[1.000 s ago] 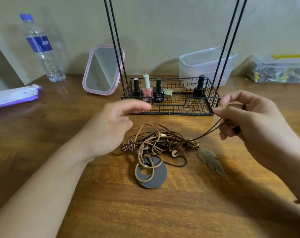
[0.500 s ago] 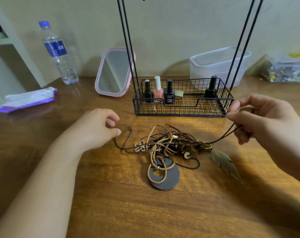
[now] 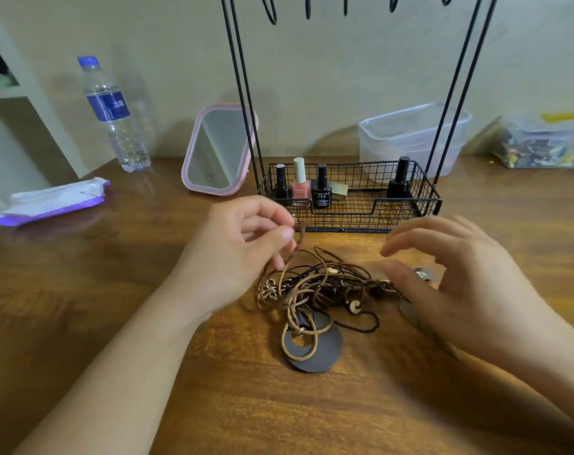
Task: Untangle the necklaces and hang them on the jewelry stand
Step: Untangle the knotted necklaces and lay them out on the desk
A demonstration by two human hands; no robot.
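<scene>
Left hand now pinches cord; mirror behind

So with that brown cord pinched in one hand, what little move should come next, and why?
Probably lift the left hand slowly, drawing its pinched brown cord up and away from the tangle of necklaces, while the open right hand, blurred above the pile, presses the rest down. The cord runs straight into the knot, and the jewelry stand hooks hang bare.
</scene>
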